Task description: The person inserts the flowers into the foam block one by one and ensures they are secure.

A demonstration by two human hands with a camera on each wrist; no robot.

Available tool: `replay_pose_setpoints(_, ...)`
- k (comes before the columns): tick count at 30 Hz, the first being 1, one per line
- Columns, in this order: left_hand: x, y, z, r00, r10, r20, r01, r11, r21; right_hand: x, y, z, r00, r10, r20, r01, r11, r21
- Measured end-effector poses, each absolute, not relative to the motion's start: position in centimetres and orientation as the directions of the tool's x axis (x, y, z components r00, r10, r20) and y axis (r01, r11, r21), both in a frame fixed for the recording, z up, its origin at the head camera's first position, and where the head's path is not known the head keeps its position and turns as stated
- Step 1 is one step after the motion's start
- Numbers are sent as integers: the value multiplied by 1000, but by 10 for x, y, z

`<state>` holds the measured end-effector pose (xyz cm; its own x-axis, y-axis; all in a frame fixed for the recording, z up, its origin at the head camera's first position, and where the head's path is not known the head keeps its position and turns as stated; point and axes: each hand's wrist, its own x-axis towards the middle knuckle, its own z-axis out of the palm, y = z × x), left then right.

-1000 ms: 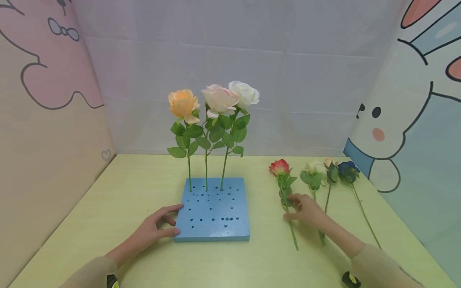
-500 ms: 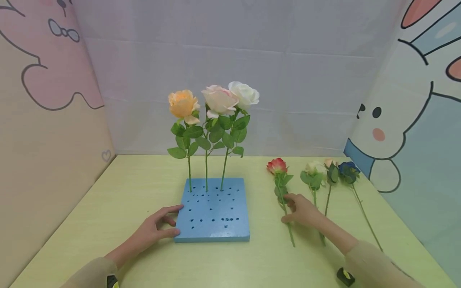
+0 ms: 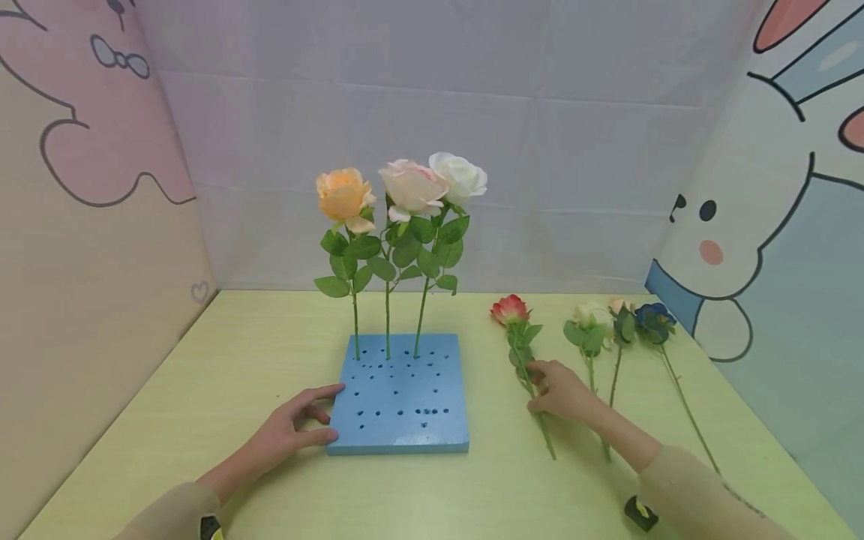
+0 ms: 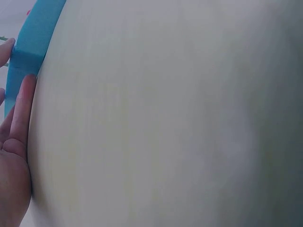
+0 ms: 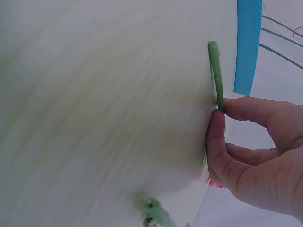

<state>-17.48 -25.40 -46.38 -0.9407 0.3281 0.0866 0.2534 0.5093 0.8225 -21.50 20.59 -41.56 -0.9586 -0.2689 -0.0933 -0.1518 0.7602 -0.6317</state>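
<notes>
In the head view, a blue board with many holes (image 3: 378, 439) lies on the table. Fingers and thumb of my left hand (image 3: 286, 429) touch its left side, as the left wrist view confirms with the board's blue edge (image 4: 35, 33) at the fingertips. To the right of the board, my right hand (image 3: 567, 394) pinches the green stem of a red rose (image 3: 509, 310), whose bloom points away from me. The right wrist view has thumb and fingers meeting on the stem (image 5: 216, 71). An orange rose (image 3: 343, 196), a pale pink rose (image 3: 412, 187) and a white rose (image 3: 459, 177) stand upright in the board's back row.
Right of my right hand lie a cream rose (image 3: 590, 319), a small peach rose (image 3: 624, 324) and a dark blue rose (image 3: 655, 322), stems toward me. A pale curtain (image 3: 574, 187) closes off the table's back, and printed cartoon panels flank both sides.
My right hand has shifted slightly left with the red rose, and its bloom has swung left toward the board. My left hand and the board have stayed put.
</notes>
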Motion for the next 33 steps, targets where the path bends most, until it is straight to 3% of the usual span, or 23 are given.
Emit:
replay_pose_setpoints(8, -174, -253, -463, -939, 331, 96, 261, 503, 824, -217, 205, -421, -960, -256, -109, -101, 686, -721)
replay_pose_setpoints(19, -174, -254, -464, -939, 327, 103, 268, 512, 816, -224, 208, -422, -932, -341, -124, -109, 589, -801)
replay_pose_setpoints(33, -175, -255, -464, -940, 326, 98, 264, 517, 814, -230, 217, -417, -822, -510, -252, 7, 435, -901)
